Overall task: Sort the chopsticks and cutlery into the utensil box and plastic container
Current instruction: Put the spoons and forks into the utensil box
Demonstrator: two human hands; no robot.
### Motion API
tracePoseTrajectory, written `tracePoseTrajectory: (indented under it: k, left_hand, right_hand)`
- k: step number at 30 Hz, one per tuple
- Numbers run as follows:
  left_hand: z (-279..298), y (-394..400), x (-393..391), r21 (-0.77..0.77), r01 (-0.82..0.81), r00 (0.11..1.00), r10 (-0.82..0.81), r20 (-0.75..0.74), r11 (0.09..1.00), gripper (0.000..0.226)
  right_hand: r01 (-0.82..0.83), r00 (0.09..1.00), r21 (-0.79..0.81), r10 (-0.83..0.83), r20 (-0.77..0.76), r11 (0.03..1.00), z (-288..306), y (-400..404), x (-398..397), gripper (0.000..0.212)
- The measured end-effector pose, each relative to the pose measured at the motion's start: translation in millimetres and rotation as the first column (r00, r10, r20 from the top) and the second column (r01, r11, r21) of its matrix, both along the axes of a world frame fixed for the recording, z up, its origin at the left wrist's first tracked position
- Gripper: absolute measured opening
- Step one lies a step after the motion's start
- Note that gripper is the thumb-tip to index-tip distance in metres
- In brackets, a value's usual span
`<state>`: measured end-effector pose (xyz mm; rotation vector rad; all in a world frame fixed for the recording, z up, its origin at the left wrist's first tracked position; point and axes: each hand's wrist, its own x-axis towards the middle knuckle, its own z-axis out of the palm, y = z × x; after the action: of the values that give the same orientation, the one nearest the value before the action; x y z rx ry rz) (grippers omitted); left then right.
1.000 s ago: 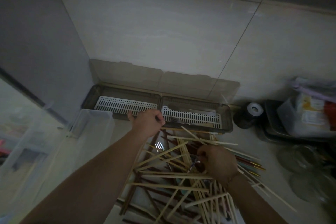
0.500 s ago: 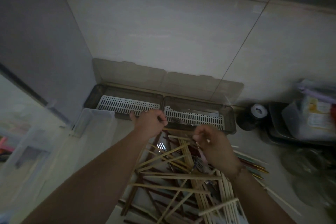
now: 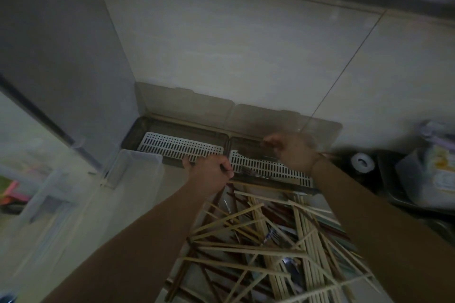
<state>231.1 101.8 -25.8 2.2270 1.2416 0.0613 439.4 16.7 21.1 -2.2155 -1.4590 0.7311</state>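
The dark utensil box (image 3: 147, 130) stands open against the wall, with a white slotted insert in each of its two compartments. A fork (image 3: 248, 171) lies in the right compartment. My left hand (image 3: 209, 172) is a fist at the box's front edge and grips a few dark chopsticks (image 3: 219, 195) that slant down toward the pile. My right hand (image 3: 291, 150), blurred, hovers over the right compartment and pinches a slim dark utensil (image 3: 267, 152). A tangled pile of chopsticks (image 3: 258, 248), pale and dark, with some cutlery in it, lies in front of the box. The clear plastic container (image 3: 138, 167) stands left of my left hand.
A larger clear tub (image 3: 44, 199) sits at the far left. A tape roll (image 3: 362, 162) and a dark tray (image 3: 391, 194) with packets are at the right. The tiled wall rises right behind the box's open lids.
My right hand rose from the chopstick pile and moved up and right, over the box's right compartment. My left hand stayed at the box's front edge.
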Motion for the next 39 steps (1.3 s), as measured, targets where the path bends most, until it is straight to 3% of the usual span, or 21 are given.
tracePoseTrajectory:
  k: [2,6,13,15,18,22,23,25,27,29,32,34,39]
  left_hand:
    - [0,0,-1,-0.001,-0.002,1.0,0.002,0.005,1.0,0.013]
    - [2,-2,-1,0.003,-0.001,1.0,0.001,-0.023,1.0,0.011]
    - [5,0,2,-0.024,-0.008,0.998,0.007,-0.059,1.0,0.013]
    - [5,1,2,-0.038,-0.018,0.999,0.017,-0.043,0.999,0.016]
    - [4,0,1,-0.031,-0.02,0.999,0.019,-0.033,0.999,0.012]
    - [9,-6,2,0.069,0.02,0.997,-0.015,-0.07,0.997,0.005]
    - [9,-8,1,0.111,0.056,0.995,-0.046,-0.088,0.992,0.002]
    - [4,-17,-2,0.237,0.134,0.988,-0.111,-0.109,0.962,0.018]
    - [-1,-28,-6,0.416,0.156,0.986,-0.169,-0.007,0.896,0.036]
    - [-3,-46,-7,0.518,0.227,0.943,-0.32,0.095,0.824,0.04]
    - [-9,-82,-4,0.54,0.489,0.792,-0.608,0.055,0.686,0.035]
    - [-16,-105,-3,0.51,0.593,0.707,-0.706,0.04,0.623,0.027]
    - [-35,-135,-16,0.45,0.608,0.711,-0.7,0.058,0.654,0.029]
  right_hand:
    - [-0.046,0.998,-0.078,0.044,-0.033,0.996,-23,3,-2,0.041]
    - [0.02,1.0,-0.084,-0.021,-0.004,0.996,-53,9,-6,0.042]
    - [-0.073,0.996,-0.085,0.076,0.042,0.994,-71,2,-2,0.052]
    - [-0.042,0.998,-0.025,0.043,0.035,0.999,-64,-9,-1,0.052]
    - [0.119,0.992,0.188,-0.123,0.009,0.975,-45,-37,-6,0.04]
    - [0.358,0.928,0.417,-0.369,-0.058,0.835,-29,-104,-14,0.019]
    - [0.395,0.905,0.431,-0.424,-0.032,0.811,-29,-126,-13,0.02]
    - [0.436,0.856,0.428,-0.511,0.073,0.792,-33,-169,-13,0.02]
    - [0.424,0.825,0.407,-0.53,0.197,0.809,-42,-208,-16,0.016]
    - [0.352,0.812,0.363,-0.474,0.341,0.863,-55,-239,-24,0.01]
    - [0.296,0.823,0.344,-0.421,0.381,0.891,-72,-265,-40,0.015]
    - [0.258,0.847,0.358,-0.388,0.364,0.897,-77,-268,-56,0.019]
    - [0.136,0.903,0.358,-0.264,0.34,0.924,-86,-259,-94,0.017]
